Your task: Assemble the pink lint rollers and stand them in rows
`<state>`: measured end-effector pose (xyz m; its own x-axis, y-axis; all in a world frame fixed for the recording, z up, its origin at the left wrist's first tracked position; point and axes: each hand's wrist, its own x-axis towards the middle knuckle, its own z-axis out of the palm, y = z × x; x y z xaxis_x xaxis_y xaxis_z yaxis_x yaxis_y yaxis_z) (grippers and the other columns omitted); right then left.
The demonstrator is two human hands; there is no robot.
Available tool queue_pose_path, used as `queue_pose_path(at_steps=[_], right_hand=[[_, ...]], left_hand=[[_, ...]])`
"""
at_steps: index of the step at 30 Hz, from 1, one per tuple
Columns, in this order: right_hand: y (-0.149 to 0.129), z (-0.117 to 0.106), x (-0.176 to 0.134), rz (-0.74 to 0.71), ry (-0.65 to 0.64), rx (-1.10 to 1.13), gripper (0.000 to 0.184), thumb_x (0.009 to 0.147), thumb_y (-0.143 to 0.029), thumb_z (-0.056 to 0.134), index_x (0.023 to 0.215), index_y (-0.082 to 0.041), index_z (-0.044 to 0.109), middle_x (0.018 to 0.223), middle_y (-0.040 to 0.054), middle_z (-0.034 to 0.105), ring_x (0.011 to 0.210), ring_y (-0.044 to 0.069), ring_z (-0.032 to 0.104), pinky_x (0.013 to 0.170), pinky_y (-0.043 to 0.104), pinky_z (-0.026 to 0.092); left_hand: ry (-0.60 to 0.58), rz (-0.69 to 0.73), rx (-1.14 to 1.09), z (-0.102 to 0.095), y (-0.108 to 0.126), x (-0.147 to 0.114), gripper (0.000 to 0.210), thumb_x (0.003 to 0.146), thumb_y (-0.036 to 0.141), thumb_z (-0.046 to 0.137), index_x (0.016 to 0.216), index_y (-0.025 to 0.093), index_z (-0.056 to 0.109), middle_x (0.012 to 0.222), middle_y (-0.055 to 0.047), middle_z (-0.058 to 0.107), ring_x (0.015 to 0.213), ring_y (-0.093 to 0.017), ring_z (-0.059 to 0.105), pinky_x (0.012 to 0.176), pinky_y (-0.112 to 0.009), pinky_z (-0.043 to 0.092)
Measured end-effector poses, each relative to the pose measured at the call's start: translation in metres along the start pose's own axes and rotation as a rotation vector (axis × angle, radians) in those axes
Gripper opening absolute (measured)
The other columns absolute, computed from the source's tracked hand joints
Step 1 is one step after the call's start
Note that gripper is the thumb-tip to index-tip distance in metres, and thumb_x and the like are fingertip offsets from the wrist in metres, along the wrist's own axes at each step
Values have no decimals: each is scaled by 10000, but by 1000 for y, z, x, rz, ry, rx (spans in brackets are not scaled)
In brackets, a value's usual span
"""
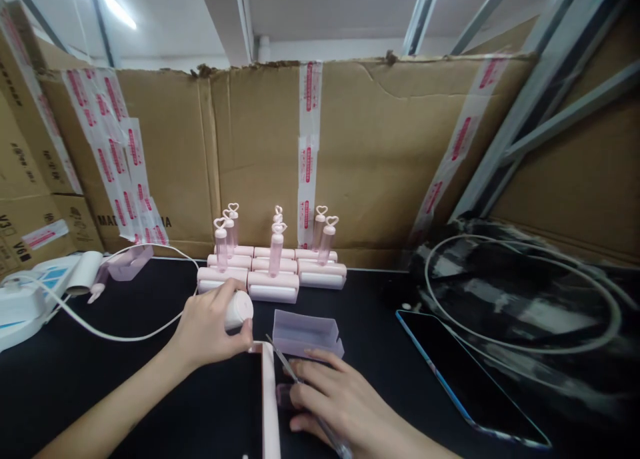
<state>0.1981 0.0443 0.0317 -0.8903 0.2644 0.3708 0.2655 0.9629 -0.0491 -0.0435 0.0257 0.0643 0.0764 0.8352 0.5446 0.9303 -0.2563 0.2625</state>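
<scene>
My left hand (215, 326) is closed around a white roll (241, 310), its round end facing right. Below it, a long pale pink plastic piece (270, 399) runs toward the front edge of the view. My right hand (335, 392) has a slim metal tool (283, 359) with a narrow tip between its fingers; its exact kind is unclear. Under those fingers, a small translucent pinkish part (285, 396) is partly hidden. Just beyond the right fingertips lies a translucent lilac trough-shaped cover (306, 332).
Several pink rollers with heart-topped handles (275, 252) stand in rows before a cardboard wall (260, 146). A tablet-like device (470, 379) and a coiled white cable (435, 299) lie right. At left are a power strip (30, 306), another white roll (86, 272) and a lilac cover (131, 262).
</scene>
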Motion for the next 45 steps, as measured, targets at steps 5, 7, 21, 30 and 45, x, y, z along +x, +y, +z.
queue_pose_path(at_steps=[5,7,21,30,45], right_hand=[[3,-26,-5,107,167,215,80,910,-250,445,876,-206,503,872,38,615,827,143,583,785,276,436],[3,-34,-8,128,212,297,123,924,-208,384,863,-200,491,810,29,603,749,128,571,732,259,434],[1,-38,-13,217,170,324,221,944,-254,339,790,-190,484,713,8,539,629,112,500,611,225,400],[-1,-35,-10,285,190,355,283,959,-255,308,734,-190,466,653,-4,512,571,101,495,585,215,405],[20,-49,-15,529,499,868,342,931,-408,378,698,-170,458,656,-22,509,464,80,525,484,215,423]], left_hand=[[-101,149,237,13,16,12,287,760,356,442,974,178,512,819,-58,656,734,-250,640,586,-310,435],[-140,196,266,18,28,22,288,781,365,421,975,175,517,841,-70,658,736,-253,638,574,-309,434],[-259,242,269,35,43,23,293,789,354,439,991,174,552,936,-115,660,818,-278,629,635,-339,470],[-265,270,275,36,43,22,391,837,376,415,1107,126,549,1020,-171,646,871,-317,619,680,-388,476],[59,-465,-1135,12,31,48,444,622,344,691,993,200,496,932,-29,614,864,-201,602,664,-299,512]])
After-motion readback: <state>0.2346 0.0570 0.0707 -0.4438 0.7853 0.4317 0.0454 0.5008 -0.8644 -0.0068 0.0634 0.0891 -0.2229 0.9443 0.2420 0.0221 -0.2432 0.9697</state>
